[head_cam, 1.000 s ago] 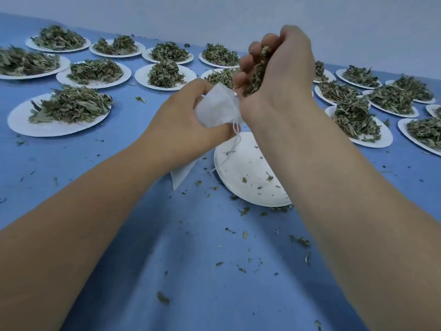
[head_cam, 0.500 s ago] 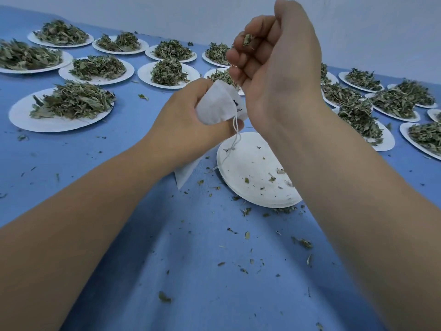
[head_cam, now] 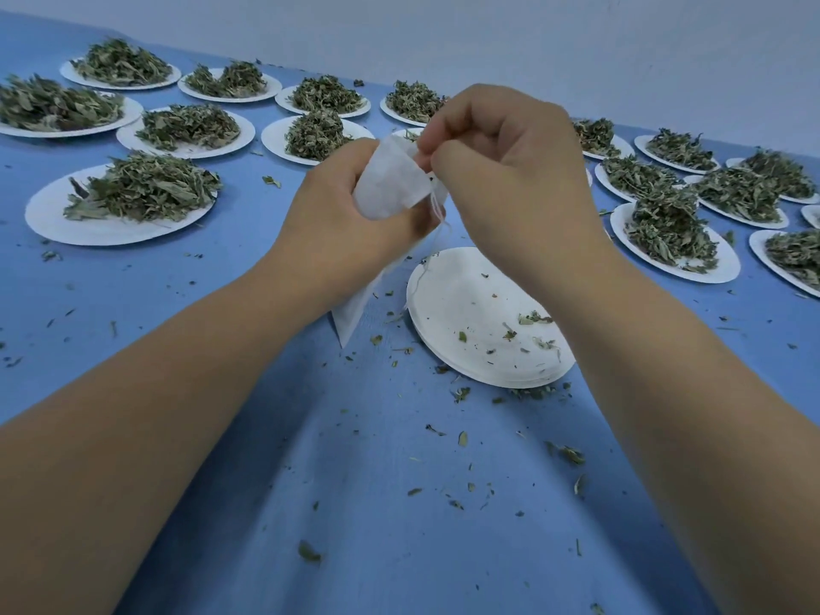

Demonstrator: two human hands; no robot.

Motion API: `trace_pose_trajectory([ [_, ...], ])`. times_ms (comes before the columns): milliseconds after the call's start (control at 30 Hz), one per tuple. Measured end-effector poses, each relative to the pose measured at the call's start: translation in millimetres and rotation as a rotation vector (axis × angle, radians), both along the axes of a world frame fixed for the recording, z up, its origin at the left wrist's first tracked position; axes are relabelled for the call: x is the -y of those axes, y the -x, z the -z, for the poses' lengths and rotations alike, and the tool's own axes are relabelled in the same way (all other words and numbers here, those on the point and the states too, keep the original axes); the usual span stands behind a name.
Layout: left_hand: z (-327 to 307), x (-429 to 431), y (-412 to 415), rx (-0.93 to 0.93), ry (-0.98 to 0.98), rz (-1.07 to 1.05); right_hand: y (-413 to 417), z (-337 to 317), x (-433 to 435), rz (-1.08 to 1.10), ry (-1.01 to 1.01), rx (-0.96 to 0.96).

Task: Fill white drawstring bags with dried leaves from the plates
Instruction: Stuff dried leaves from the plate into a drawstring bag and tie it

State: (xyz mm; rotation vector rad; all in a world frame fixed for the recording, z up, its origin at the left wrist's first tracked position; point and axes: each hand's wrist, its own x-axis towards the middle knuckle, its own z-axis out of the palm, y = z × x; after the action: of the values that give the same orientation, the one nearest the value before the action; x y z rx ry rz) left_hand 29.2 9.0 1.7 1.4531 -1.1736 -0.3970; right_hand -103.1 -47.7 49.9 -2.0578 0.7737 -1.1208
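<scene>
1. One drawstring bag (head_cam: 386, 184) is in work. It is held up off the blue table cover (head_cam: 355, 503), just up-left of the near-empty plate (head_cam: 470, 317). Its bottom corner hangs out below the fist, close to the cover.
2. Step, my read: tail end of filling this bag. The plate under the hands carries crumbs only, and the bag's body looks plump in the fist.
3. Next move, my read: close it. The cord (head_cam: 439, 215) dangles loose between the two hands, so it needs pinching and pulling while the neck is held steady. Keep the mouth up or leaves spill.
4. Left hand (head_cam: 337, 233): clenched round the bag's upper body, fingers wrapped, mouth pointing up toward the other hand.
5. Right hand (head_cam: 510, 170): fingers curled, thumb and forefinger tips nipped together right at the bag's mouth. Looks like they have the rim. Whether leaf bits sit between them too, cannot tell.
6. Outward: plates heaped with dried leaves (head_cam: 146, 188) stand in rows far left and far right, well apart from the hands. Leaf scraps (head_cam: 461, 395) are scattered over the cover round the near-empty plate.
</scene>
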Motion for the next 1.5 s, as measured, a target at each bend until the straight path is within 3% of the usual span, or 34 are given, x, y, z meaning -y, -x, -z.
trace_pose_trajectory([
  [200, 2.4, -1.2, -0.2, 0.031, 0.029, -0.018, 10.9, 2.6, 2.1, -0.123, 0.088, -0.280],
  [300, 2.3, -3.4, 2.3, 0.131, 0.029, 0.007, 11.1, 3.6, -2.5, -0.219, 0.083, -0.359],
  [433, 1.8, -5.3, 5.5, 0.159, 0.086, 0.011, 11.5, 3.4, -2.8, -0.170, 0.130, -0.195],
  [533, 0.3, -6.3, 4.8, 0.194, 0.089, 0.021, 11.5, 8.0, -6.6, -0.226, 0.135, -0.309],
  [767, 9.4, -2.0, -6.6, 0.273, -0.128, 0.110, 10.7, 9.1, -3.2, -0.216, 0.039, -0.213],
  [867, 15.2, -6.8, -12.2, 0.302, -0.265, 0.034, 10.1, 10.4, 3.1, -0.075, 0.033, -0.004],
  [967, 2.6, -10.1, -19.0, 0.059, -0.107, -0.138, 6.8, 6.0, 9.7, -0.036, -0.094, 0.153],
  [1067, -16.2, -12.7, -26.2, -0.293, 0.103, -0.107, -3.0, 9.9, 4.3, -0.302, -0.304, -0.115],
  [1133, -20.0, -20.4, -28.2, -0.348, 0.173, -0.126, -20.0, 15.6, -5.0, -0.444, -0.320, -0.233],
  [1267, -21.0, -38.8, -46.9, -0.501, 0.231, -0.096, -64.1, 13.6, -18.7, -0.423, -0.222, -0.159],
  [1500, -31.4, -93.1, -114.4, -0.524, 0.257, -0.113, -150.5, 4.8, -56.5, -0.574, -0.230, -0.159],
])
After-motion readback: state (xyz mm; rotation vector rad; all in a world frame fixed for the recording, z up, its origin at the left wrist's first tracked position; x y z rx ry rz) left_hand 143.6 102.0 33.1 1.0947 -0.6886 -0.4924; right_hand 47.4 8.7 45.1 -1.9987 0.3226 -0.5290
